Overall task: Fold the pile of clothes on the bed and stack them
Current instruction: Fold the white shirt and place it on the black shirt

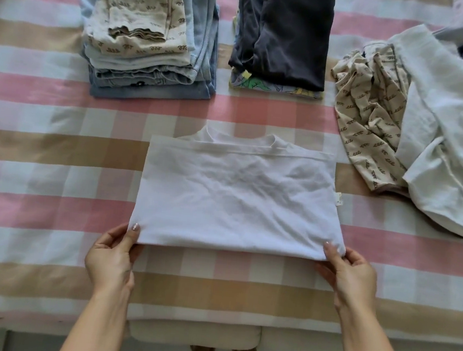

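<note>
A: On the checked bed [21, 210], how far along is the folding?

B: The left hand [111, 251] and right hand [351, 276] each pinch a near corner of the white T-shirt [236, 198], which lies halved at near centre. Beyond it sit a pale stack [149, 52] far left and a dark stack [284, 38] beside it.

A: What's left?

B: Likely one more fold, then the crumpled heap [414, 137] on the right.
</note>
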`<state>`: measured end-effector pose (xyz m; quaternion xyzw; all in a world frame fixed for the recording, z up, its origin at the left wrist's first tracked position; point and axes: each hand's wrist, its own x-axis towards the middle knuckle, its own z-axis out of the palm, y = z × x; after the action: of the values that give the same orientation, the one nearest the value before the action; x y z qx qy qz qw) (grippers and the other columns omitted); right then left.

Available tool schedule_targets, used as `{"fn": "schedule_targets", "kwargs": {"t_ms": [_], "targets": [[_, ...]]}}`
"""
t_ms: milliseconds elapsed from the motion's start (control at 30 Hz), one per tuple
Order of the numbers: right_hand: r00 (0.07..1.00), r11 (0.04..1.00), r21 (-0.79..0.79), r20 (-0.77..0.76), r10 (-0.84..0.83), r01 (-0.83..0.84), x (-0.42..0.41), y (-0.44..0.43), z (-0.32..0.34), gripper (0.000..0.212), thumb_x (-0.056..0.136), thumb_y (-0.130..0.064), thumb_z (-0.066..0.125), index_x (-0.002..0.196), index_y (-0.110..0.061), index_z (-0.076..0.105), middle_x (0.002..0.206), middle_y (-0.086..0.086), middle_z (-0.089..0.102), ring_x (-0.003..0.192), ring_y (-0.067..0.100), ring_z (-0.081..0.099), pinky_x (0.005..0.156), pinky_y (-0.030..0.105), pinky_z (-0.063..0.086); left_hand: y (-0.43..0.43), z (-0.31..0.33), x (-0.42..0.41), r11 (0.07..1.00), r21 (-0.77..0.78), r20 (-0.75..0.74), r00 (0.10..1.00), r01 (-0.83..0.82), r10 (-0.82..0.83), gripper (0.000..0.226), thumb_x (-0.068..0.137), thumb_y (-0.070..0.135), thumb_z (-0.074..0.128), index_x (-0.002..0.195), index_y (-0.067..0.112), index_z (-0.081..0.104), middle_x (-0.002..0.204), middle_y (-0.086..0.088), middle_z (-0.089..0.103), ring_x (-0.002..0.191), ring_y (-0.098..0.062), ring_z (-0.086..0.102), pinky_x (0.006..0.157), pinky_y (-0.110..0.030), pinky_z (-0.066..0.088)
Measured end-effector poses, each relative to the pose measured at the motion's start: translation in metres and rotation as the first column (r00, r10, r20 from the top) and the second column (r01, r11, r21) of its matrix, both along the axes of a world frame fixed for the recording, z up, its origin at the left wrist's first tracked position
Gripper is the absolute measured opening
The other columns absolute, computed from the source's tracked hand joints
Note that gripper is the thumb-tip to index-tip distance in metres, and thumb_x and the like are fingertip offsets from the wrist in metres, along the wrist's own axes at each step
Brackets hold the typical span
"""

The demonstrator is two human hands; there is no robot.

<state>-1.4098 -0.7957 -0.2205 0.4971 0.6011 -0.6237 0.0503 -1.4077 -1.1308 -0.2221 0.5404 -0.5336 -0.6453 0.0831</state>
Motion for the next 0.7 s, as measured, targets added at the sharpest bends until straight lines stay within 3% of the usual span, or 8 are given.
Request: {"fn": "schedule_targets", "kwargs": {"t_ms": [133, 267, 367, 433, 500, 567, 700], "targets": [[0.998, 1.0, -0.003, 0.063, -0.03, 0.03, 0.033, -0.006, -0.009, 0.014, 0.08, -0.008, 0.069, 0.091, -0.004, 0.064, 0.082, 0.007, 0.067, 0.075, 0.017, 0.064, 0.059, 0.023, 0.058, 0.001, -0.006, 0.033, 1.0, -0.021, 0.029, 1.0, 0.002, -0.001, 0.023, 0.083, -0.006, 0.059, 0.077, 0.016, 0.057, 0.054, 0.015, 0.066, 0.057, 0.005, 0.063, 0.061, -0.009, 0.052], [0.998, 0.999, 0.038, 0.069, 0.008, -0.011, 0.041, -0.007, -0.017, 0.005, 0.082, -0.009, 0.067, 0.085, -0.011, 0.064, 0.085, 0.008, 0.068, 0.078, 0.019, 0.064, 0.07, 0.028, 0.058, 0.003, -0.017, 0.04, 0.998, -0.054, 0.043, 0.999, 0.014, -0.012, 0.024, 0.083, -0.006, 0.06, 0.078, 0.017, 0.058, 0.056, 0.015, 0.067, 0.059, 0.005, 0.063, 0.067, -0.008, 0.051], [0.991, 0.985, 0.133, 0.087, 0.102, -0.113, 0.038, -0.006, -0.016, 0.006, 0.083, -0.012, 0.067, 0.088, -0.012, 0.063, 0.085, 0.004, 0.067, 0.083, 0.021, 0.063, 0.071, 0.027, 0.051, 0.005, -0.016, 0.039, 0.959, -0.23, 0.127, 0.982, 0.167, -0.141, 0.018, 0.082, -0.002, 0.065, 0.083, 0.015, 0.061, 0.078, 0.004, 0.069, 0.075, -0.006, 0.063, 0.069, -0.006, 0.049], [0.973, 0.953, 0.209, 0.115, 0.199, -0.219, 0.037, -0.006, -0.012, 0.008, 0.084, -0.016, 0.067, 0.089, -0.011, 0.063, 0.089, 0.009, 0.067, 0.084, 0.024, 0.063, 0.074, 0.035, 0.051, 0.008, -0.01, 0.039, 0.837, -0.422, 0.236, 0.933, 0.349, -0.27, 0.022, 0.079, -0.001, 0.067, 0.098, 0.009, 0.062, 0.101, -0.009, 0.063, 0.095, -0.021, 0.058, 0.082, -0.025, 0.05], [0.941, 0.866, 0.37, 0.165, 0.294, -0.335, 0.037, -0.005, -0.006, 0.02, 0.084, -0.019, 0.067, 0.1, -0.008, 0.061, 0.098, 0.012, 0.062, 0.08, 0.022, 0.057, 0.072, 0.033, 0.045, 0.014, -0.002, 0.035, 0.634, -0.583, 0.344, 0.861, 0.508, -0.374, 0.031, 0.077, -0.002, 0.068, 0.107, 0.006, 0.062, 0.108, -0.013, 0.058, 0.104, -0.03, 0.049, 0.088, -0.042, 0.044], [0.929, 0.77, 0.521, 0.176, 0.325, -0.368, 0.037, -0.005, 0.001, 0.027, 0.084, -0.019, 0.067, 0.108, -0.011, 0.058, 0.102, 0.009, 0.052, 0.076, 0.017, 0.051, 0.069, 0.028, 0.038, 0.031, 0.01, 0.025, 0.522, -0.643, 0.339, 0.819, 0.561, -0.463, 0.029, 0.078, -0.002, 0.066, 0.105, 0.008, 0.063, 0.105, -0.007, 0.057, 0.104, -0.028, 0.046, 0.087, -0.04, 0.041], [0.934, 0.746, 0.573, 0.108, 0.341, -0.338, 0.029, -0.004, 0.013, 0.022, 0.086, -0.014, 0.063, 0.107, -0.016, 0.058, 0.103, 0.001, 0.048, 0.086, 0.016, 0.05, 0.067, 0.024, 0.039, 0.088, 0.032, -0.006, 0.468, -0.619, 0.197, 0.701, 0.631, -0.686, 0.024, 0.081, -0.007, 0.061, 0.094, 0.014, 0.064, 0.091, 0.009, 0.058, 0.093, -0.021, 0.055, 0.078, -0.018, 0.042]]}}
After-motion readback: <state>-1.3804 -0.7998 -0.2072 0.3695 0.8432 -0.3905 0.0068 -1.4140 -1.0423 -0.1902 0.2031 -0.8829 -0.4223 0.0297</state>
